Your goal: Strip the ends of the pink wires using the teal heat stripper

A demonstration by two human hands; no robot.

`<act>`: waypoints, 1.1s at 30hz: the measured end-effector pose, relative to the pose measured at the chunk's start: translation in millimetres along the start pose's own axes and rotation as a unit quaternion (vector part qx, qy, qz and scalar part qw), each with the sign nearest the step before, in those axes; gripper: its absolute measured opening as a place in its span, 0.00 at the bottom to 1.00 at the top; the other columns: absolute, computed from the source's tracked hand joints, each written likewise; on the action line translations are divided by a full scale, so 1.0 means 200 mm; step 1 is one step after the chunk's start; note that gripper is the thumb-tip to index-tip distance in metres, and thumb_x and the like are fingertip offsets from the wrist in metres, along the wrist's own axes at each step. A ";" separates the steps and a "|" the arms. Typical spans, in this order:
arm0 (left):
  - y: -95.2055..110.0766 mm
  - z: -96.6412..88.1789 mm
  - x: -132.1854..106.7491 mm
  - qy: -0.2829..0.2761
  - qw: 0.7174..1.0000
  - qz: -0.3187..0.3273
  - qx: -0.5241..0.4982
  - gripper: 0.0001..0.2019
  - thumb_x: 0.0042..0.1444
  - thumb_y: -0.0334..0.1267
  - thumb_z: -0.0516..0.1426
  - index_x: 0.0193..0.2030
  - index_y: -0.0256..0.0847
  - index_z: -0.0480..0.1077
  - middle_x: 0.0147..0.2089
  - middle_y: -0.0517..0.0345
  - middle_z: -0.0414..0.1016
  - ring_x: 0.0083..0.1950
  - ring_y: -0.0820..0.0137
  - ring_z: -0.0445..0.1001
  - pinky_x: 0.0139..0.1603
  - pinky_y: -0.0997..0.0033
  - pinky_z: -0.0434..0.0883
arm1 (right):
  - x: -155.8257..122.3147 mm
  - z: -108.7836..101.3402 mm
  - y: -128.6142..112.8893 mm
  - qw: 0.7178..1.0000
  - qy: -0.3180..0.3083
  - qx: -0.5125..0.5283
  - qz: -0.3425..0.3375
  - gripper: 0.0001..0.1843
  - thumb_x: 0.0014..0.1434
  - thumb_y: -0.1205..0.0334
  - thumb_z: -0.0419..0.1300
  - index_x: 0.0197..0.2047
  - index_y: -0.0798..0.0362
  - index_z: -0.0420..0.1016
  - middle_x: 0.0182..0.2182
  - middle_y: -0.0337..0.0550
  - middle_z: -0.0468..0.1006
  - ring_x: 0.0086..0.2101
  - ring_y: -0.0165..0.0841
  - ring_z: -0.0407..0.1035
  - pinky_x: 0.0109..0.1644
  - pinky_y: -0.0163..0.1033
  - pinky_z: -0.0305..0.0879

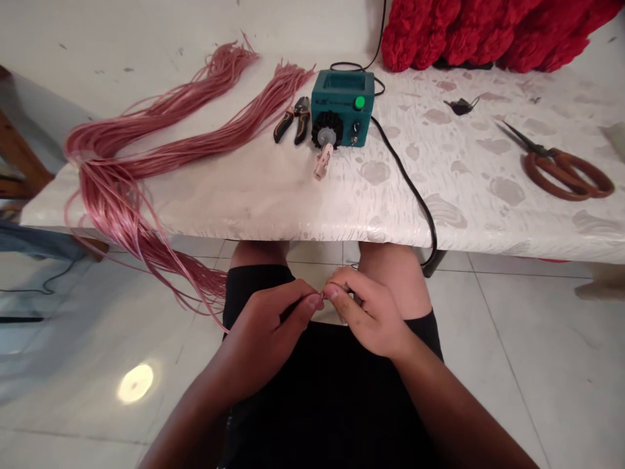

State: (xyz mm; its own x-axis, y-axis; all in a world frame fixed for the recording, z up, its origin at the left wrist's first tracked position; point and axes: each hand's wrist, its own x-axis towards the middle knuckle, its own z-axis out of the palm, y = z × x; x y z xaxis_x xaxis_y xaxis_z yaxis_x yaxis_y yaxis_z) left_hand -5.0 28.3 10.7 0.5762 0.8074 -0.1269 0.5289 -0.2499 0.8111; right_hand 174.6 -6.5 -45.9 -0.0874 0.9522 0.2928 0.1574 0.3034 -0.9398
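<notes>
The left hand (266,332) and right hand (371,312) are both closed in a tight pinch, their fingertips (316,301) close together above the black shorts (332,397). What they pinch is too small to tell. Long pink strands (205,140) lie on the left of the tabletop (234,208), and some hang over its front edge, down near the left hand. A small, firm pinch suits thin strands.

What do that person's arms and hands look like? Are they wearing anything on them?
The left arm and right arm are bare, with no sleeves. The left grip and right grip are bare hands: no gloves, no watch showing. Black shorts are worn.
</notes>
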 end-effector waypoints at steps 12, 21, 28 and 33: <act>-0.02 -0.06 -0.04 -0.017 0.998 -0.019 0.051 0.14 0.69 0.41 0.50 0.34 0.42 0.70 0.29 0.65 0.71 0.32 0.72 0.69 0.34 0.72 0.66 | -0.01 -0.02 0.00 0.999 -0.003 0.037 0.026 0.12 0.72 0.58 0.53 0.36 0.50 0.69 0.27 0.34 0.68 0.28 0.27 0.63 0.34 0.36 0.61; -0.05 -0.01 -0.05 -0.044 0.997 -0.007 0.063 0.15 0.71 0.42 0.51 0.33 0.42 0.69 0.29 0.68 0.69 0.31 0.74 0.67 0.34 0.72 0.64 | 0.00 -0.02 0.00 0.995 -0.100 -0.026 -0.004 0.15 0.71 0.62 0.54 0.30 0.51 0.66 0.25 0.33 0.67 0.28 0.27 0.63 0.33 0.35 0.60; -0.07 -0.03 -0.06 -0.060 0.997 0.013 0.051 0.13 0.71 0.39 0.51 0.34 0.43 0.70 0.29 0.69 0.71 0.31 0.76 0.68 0.34 0.75 0.64 | 0.00 -0.03 0.00 0.993 -0.121 -0.013 0.000 0.16 0.72 0.62 0.53 0.29 0.51 0.63 0.25 0.33 0.65 0.27 0.27 0.62 0.33 0.35 0.58; -0.04 -0.04 -0.06 -0.075 0.996 0.027 0.032 0.14 0.70 0.37 0.52 0.32 0.42 0.71 0.28 0.68 0.72 0.29 0.77 0.68 0.32 0.78 0.64 | -0.01 -0.04 -0.01 0.990 -0.141 0.001 0.008 0.18 0.72 0.62 0.53 0.28 0.51 0.61 0.24 0.33 0.63 0.26 0.26 0.59 0.31 0.36 0.55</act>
State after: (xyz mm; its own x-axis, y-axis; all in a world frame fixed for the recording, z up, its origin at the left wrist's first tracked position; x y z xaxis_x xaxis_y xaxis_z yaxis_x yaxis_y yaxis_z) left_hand -21.1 25.5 10.5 0.6890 0.7043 -0.1712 0.5297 -0.3280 0.7822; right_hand 182.5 -8.0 -43.5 -0.3563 0.9087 0.2178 0.1585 0.2885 -0.9443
